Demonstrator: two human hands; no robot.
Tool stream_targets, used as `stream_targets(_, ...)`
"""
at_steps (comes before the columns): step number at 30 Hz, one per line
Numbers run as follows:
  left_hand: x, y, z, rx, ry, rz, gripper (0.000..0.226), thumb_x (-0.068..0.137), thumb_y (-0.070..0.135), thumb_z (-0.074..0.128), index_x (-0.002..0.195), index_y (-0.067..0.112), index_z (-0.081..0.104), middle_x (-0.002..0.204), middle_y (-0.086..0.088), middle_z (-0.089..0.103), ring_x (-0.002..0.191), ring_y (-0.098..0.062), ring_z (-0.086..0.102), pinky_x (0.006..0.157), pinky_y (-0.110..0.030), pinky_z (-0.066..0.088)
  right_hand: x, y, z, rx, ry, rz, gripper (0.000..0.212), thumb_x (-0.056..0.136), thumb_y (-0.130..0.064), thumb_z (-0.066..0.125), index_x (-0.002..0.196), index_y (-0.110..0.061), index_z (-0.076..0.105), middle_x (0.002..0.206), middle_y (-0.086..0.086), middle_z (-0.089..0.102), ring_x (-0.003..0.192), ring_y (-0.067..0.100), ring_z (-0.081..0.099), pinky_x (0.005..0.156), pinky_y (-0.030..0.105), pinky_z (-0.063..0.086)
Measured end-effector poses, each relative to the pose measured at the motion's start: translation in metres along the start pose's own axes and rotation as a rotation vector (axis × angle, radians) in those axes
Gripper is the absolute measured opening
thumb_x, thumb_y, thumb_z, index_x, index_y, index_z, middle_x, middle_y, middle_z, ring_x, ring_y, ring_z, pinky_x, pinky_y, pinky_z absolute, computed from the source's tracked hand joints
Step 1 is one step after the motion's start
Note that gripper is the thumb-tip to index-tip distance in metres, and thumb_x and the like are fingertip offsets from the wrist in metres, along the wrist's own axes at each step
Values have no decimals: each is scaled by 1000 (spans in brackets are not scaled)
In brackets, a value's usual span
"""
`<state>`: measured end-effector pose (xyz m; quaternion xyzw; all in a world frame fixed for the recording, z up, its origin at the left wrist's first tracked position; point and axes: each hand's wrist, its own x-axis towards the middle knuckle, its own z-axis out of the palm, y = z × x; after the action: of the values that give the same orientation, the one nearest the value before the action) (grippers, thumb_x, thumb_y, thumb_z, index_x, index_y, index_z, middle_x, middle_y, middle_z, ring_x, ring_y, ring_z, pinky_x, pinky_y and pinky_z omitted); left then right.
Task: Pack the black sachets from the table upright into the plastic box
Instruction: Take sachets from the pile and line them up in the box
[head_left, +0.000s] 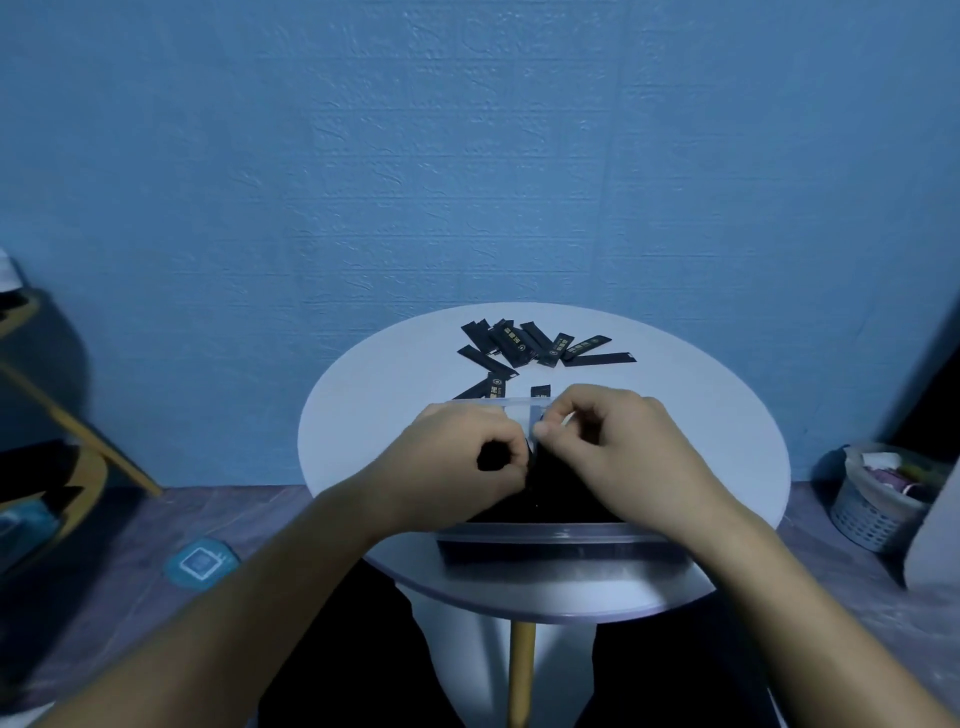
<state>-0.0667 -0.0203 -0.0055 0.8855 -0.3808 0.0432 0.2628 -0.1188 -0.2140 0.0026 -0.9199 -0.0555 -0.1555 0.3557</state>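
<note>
Both hands work over the plastic box (561, 532), already dark with packed sachets (566, 493). The right hand (618, 447) pinches a sachet (535, 460) into the row. The left hand (467, 457) is curled alongside, grip unclear. A loose pile (535, 343) waits on the table (374, 405), so plenty remains.

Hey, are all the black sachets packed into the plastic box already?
No, a pile of loose black sachets lies on the table beyond the plastic box.

Small round white worktop (363, 415). There's a loose pile of black sachets (524, 343) lying flat on the far side, and a clear plastic box (550, 532) sits right at the near edge.
</note>
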Motion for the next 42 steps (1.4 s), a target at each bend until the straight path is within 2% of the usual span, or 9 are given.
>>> stream_targets(4, -1, -3, 4, -48, 51, 24, 35, 75, 60, 62, 75, 25, 67, 77, 16, 62, 86, -8, 57, 83, -28, 41, 1, 1, 1, 24, -34, 26, 12, 87, -45, 70, 88, -33, 71, 71, -5, 68, 66, 7, 58, 62, 17, 43)
stream_targets(10, -6, -5, 6, -119, 82, -51, 13, 72, 39, 67, 76, 27, 68, 93, 11, 59, 92, -8, 55, 83, -27, 41, -2, 6, 3, 65, -81, 26, 10, 82, -26, 80, 89, -31, 74, 72, -6, 67, 62, 6, 56, 65, 21, 45)
stream_targets(17, -7, -8, 9, -144, 79, -104, 24, 71, 53, 58, 74, 31, 65, 97, 15, 57, 97, -8, 54, 83, -26, 37, -4, 6, 5, 109, -96, 20, 9, 82, -31, 81, 80, -27, 73, 68, -4, 69, 56, 5, 52, 61, 28, 48)
stream_targets(22, -8, -7, 10, -154, 93, -101, 21, 85, 46, 75, 74, 31, 64, 97, 12, 56, 98, -9, 55, 84, -27, 42, -4, 6, 1, 163, -149, 21, 12, 86, -19, 75, 87, -31, 76, 64, -13, 67, 57, 2, 52, 65, 25, 47)
stream_targets(25, -8, -6, 9, -138, 120, -109, 22, 87, 52, 67, 95, 32, 60, 96, 12, 59, 96, -10, 54, 82, -28, 42, -4, 5, 0, 197, -189, 33, 21, 83, -12, 75, 91, -31, 76, 70, -12, 69, 58, 1, 53, 64, 24, 46)
stream_targets(29, -8, -5, 9, -125, 79, -136, 49, 90, 55, 66, 132, 35, 51, 102, 15, 58, 98, -7, 52, 83, -22, 38, -3, 5, -1, 233, -225, 51, 22, 78, -14, 83, 91, -30, 75, 78, -3, 73, 59, 3, 54, 62, 26, 45)
stream_targets(33, -8, -6, 8, -81, 63, -117, 43, 82, 54, 58, 121, 36, 61, 104, 17, 53, 106, -9, 50, 90, -26, 39, -2, 7, 0, 241, -209, 60, 19, 77, -17, 86, 87, -27, 73, 68, -7, 68, 56, 4, 52, 60, 26, 43)
stream_targets(38, -10, -5, 7, -107, 35, -145, 28, 77, 46, 60, 104, 39, 61, 118, 21, 41, 115, -8, 49, 103, -32, 41, -2, 9, 1, 237, -184, 76, 13, 84, -9, 75, 85, -22, 73, 61, -12, 61, 55, 7, 50, 60, 27, 44)
stream_targets(42, -9, -3, 6, -55, 21, -132, 41, 74, 69, 58, 97, 36, 57, 120, 23, 42, 117, -8, 47, 101, -28, 39, -2, 9, 1, 193, -188, 65, 16, 86, -10, 71, 86, -26, 75, 62, -13, 60, 52, 3, 46, 56, 23, 41)
